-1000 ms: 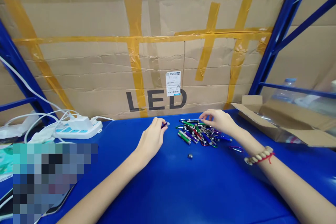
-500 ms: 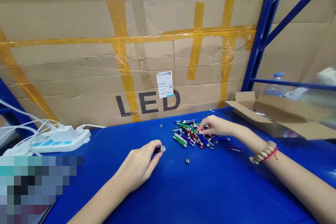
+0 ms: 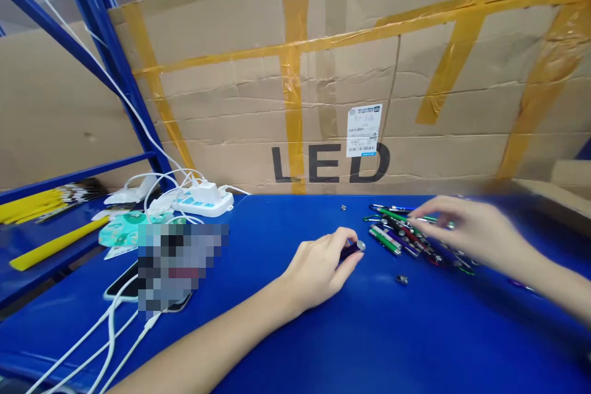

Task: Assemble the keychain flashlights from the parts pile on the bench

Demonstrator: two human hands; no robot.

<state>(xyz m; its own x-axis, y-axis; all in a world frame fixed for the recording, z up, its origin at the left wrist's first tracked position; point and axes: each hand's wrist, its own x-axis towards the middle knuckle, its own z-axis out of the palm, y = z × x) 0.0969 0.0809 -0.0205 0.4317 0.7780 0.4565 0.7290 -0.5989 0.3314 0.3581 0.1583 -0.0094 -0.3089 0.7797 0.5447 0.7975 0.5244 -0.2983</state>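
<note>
My left hand pinches a short dark purple tube with a silver end, which looks like a mini flashlight, between thumb and fingers just above the blue table. To its right lies a pile of slim metal tubes in green, purple, red and blue, with carabiner clips among them. My right hand is over the pile's right side, fingers bent, beside a green tube; motion blur hides whether they grip anything. A small dark and silver metal piece rests in front of the pile, and a tiny metal part behind it.
A large cardboard sheet marked LED stands along the table's back. At left are a white power strip with cables, a phone, a turquoise packet and yellow sticks. An open cardboard box is at right.
The view has swung left, bringing the phone and yellow sticks into sight. My left hand still holds the purple tube. My right hand has shifted over the pile and is now blurred.
</note>
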